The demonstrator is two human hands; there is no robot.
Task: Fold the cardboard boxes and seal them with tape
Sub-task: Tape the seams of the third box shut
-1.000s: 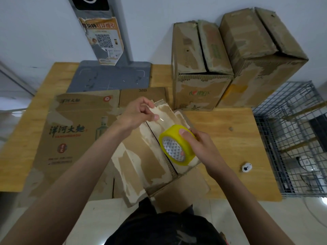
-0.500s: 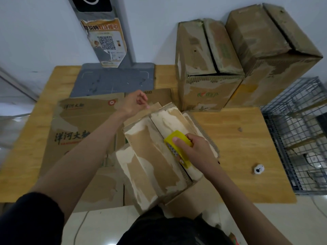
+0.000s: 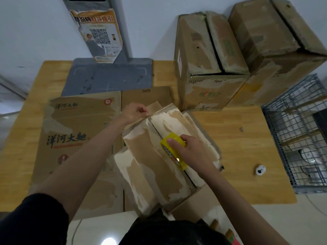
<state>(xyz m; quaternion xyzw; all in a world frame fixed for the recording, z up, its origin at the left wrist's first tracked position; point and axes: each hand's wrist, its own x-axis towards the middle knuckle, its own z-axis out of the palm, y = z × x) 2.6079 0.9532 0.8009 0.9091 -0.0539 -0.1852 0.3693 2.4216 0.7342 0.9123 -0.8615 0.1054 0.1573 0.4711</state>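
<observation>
Wooden counter [image 3: 238,131] carries work. Right hand [image 3: 192,152] grip clamped on yellow tape roll [image 3: 172,152], mid-seam of box [image 3: 159,160] at near centre. Left hand [image 3: 133,113] pinches tape end at far edge. Advice: keep tape taut, centred on seam, press down while pulling nearward.

Printed marks on the cardboard and the poster

The flattened cardboard sheet [image 3: 77,138] at 9 o'clock carries large dark characters "洋河大曲" across its middle, with the same name in smaller script near its upper left corner; the red line under the large characters is too small to read. The brown flap [image 3: 146,96] toward 12 o'clock is stamped "38B". The torn poster [image 3: 99,34] on the grey stand at 11 o'clock shows a QR code under a red headline, partly legible as "扫码". Green print on the upright box [image 3: 210,94] at 1 o'clock is unreadable.
</observation>
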